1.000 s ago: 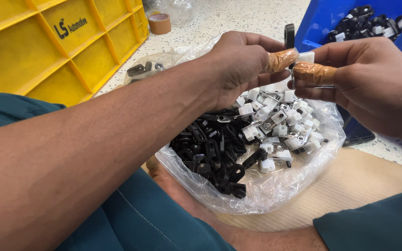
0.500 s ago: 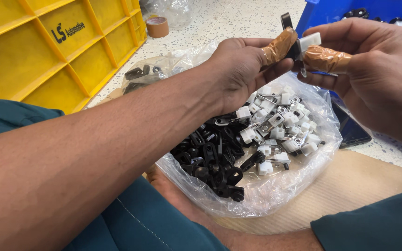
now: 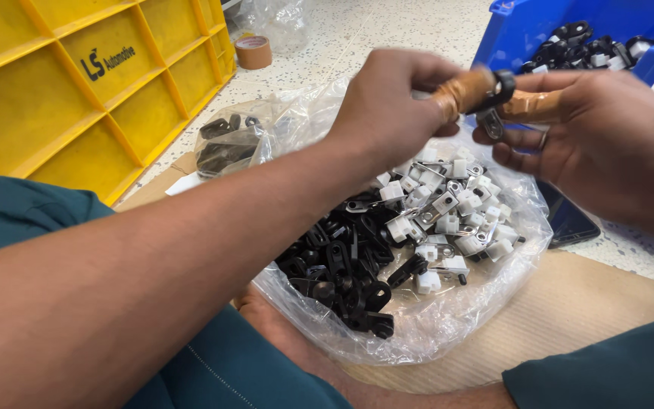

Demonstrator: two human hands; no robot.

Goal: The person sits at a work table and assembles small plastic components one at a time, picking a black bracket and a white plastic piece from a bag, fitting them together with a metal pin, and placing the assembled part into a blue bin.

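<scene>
Left hand [image 3: 391, 106] and right hand [image 3: 599, 144] meet above open plastic bag [image 3: 448, 333], taped fingertips [image 3: 463, 91] pinched together on small black clip [image 3: 502, 83] with metal tab hanging below. Both hands closed on it. Bag underneath holds black clips [image 3: 342, 273] and white clips [image 3: 448, 220]. Yellow crate [image 3: 77, 98] far left, blue bin [image 3: 524, 30] beyond right hand, tape roll [image 3: 253, 51] on speckled tabletop [image 3: 387, 30].

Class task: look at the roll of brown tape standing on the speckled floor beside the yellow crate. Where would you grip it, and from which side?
Grip the roll of brown tape across its outer wall, coming from above. It lies flat with its open core facing up and nothing on top. The yellow crate stands close on its left, so place the fingers front and back, probably, rather than left and right.
</scene>
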